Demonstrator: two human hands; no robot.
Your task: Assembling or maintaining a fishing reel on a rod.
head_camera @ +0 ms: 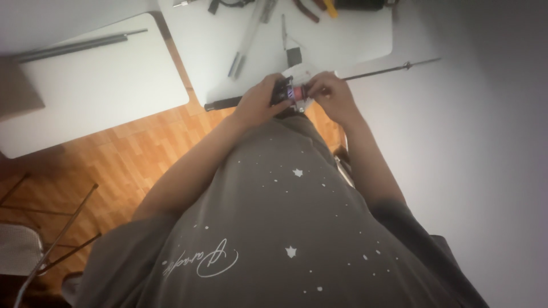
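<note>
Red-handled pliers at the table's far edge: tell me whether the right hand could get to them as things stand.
Probably not at once: the right hand is busy gripping the small reel with the left hand. The pliers lie uncovered across the table.

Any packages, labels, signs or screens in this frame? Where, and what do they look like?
No packages, signs or screens.
Shirt print: white looping script and small stars on the grey shirt, lower centre.
Small dark part with a purple-pink band: held between left hand and right hand; label or not, too blurred to tell.
</note>
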